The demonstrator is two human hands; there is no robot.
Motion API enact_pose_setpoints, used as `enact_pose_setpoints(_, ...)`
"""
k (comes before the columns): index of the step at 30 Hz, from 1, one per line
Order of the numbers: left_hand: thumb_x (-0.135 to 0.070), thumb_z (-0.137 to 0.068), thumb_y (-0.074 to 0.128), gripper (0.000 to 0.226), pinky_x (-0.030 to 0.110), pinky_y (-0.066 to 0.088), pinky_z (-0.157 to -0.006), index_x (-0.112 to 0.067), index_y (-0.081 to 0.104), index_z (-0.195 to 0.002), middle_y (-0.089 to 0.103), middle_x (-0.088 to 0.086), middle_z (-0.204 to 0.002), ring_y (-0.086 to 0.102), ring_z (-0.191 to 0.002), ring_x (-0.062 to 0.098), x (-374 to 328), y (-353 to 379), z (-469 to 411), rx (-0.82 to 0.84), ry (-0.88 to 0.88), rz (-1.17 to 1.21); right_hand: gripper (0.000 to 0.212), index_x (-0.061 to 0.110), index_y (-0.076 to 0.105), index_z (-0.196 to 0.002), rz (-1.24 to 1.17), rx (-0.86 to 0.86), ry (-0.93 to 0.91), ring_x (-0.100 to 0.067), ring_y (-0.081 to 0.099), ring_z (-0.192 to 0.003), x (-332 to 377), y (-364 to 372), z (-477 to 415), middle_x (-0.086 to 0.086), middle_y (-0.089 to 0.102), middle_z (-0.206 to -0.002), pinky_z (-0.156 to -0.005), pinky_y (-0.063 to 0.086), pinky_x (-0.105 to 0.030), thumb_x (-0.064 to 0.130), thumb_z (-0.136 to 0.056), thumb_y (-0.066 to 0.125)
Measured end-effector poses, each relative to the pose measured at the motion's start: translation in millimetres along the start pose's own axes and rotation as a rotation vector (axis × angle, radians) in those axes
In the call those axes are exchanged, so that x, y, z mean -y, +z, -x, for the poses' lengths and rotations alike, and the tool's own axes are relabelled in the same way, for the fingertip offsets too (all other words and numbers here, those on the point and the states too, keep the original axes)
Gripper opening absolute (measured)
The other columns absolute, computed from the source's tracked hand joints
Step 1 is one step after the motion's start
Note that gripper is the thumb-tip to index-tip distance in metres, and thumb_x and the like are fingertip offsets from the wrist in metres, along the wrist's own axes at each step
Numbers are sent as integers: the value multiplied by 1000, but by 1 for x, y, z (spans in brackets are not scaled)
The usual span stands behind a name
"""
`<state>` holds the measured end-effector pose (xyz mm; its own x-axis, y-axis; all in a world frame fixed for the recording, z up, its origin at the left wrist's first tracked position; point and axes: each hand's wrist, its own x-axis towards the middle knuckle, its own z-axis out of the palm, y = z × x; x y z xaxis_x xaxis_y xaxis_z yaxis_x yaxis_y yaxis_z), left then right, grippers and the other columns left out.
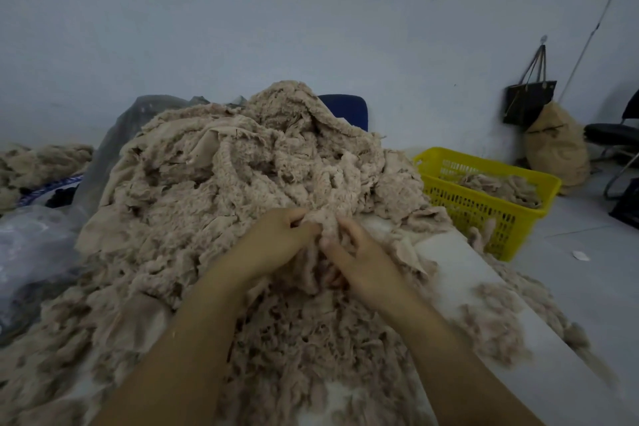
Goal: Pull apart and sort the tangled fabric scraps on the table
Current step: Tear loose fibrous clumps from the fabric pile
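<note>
A scrap is pinched by the fingers of left hand and right hand; it is best eased apart sideways, off the pile at twelve o'clock

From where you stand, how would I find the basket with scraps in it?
Start at the big beige fabric heap on the table. Just past the table's right edge stands the yellow basket. It is the only bright, slotted plastic thing there, holding a few beige scraps.
</note>
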<state>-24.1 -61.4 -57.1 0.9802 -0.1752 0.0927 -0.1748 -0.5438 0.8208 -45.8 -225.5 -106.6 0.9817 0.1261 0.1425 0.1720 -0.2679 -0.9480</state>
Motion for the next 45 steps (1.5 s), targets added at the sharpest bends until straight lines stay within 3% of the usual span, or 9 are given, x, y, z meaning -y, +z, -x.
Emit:
enact_pose_setpoints(8,-30,-100,58,22,36,42,-95,-13,67,-89,58,-6,-59,60,-61,10,10,-9,-4,-155,-125,852,20,12,49,-88,389,-197,-83,-23,44,-61,2,-19,-7,-7,46,-70,-56,26,-34,26,-101,43)
enact_pose_setpoints(17,-38,-101,52,43,19,51,-54,-19,51,-63,41,-9,-44,46,-42,7,-5,-21,-9,-263,-157,1241,41,18,49,-141,411,-265,213,-11,55,-69,-13,-39,-17,-2,63,-100,-53,39,-27,19,-100,47)
enact_pose_setpoints(20,-38,-102,50,39,31,55,-84,-20,65,-71,60,-8,-63,59,-64,10,-9,-27,-11,-303,-39,1317,26,22,55,-123,257,-344,209,-6,45,-57,-8,-44,-26,-1,65,-87,-42,30,-18,15,-102,42)
enact_pose_setpoints(24,-31,-106,43,37,21,53,-57,-22,77,-95,65,-6,-77,62,-55,6,-5,-40,-7,-264,48,1562,30,36,46,-85,146,-416,249,-5,33,-33,-10,-53,-21,10,44,-40,-31,22,-15,12,-101,41)
enact_pose_setpoints(30,-39,-98,55,34,29,43,-58,-18,58,-71,53,-8,-53,49,-44,9,-4,-22,-3,-266,-22,726,36,19,34,-62,34,-375,263,-17,29,-50,5,-43,-21,1,34,-52,-57,24,-32,8,-96,40)
enact_pose_setpoints(34,-77,-72,60,44,20,45,-74,-48,56,-105,60,-34,-101,57,-88,-18,-5,1,2,-29,176,127,33,19,34,-63,102,-354,178,-17,35,-56,19,-40,-21,1,38,-60,-57,23,-31,12,-95,41)
enact_pose_setpoints(39,-39,-90,65,29,10,51,-71,-35,60,-119,64,-24,-106,62,-92,-6,-3,33,-1,96,195,-29,24,34,50,-77,288,-214,125,-4,50,-58,29,-34,-22,5,57,-74,-45,37,-22,19,-95,44)
enact_pose_setpoints(41,-19,-95,51,17,31,57,-62,-15,65,-105,73,5,-85,69,-72,20,-3,33,-4,18,82,44,18,26,61,-94,308,-192,101,0,52,-50,27,-34,-22,3,60,-79,-38,35,-13,22,-97,44)
enact_pose_setpoints(45,-17,-98,46,28,23,38,-52,-21,58,-74,50,-12,-42,46,-41,10,-4,18,-8,-159,-61,208,20,19,58,-110,460,-232,61,-18,52,-68,20,-38,-18,-5,61,-87,-58,36,-29,25,-100,41)
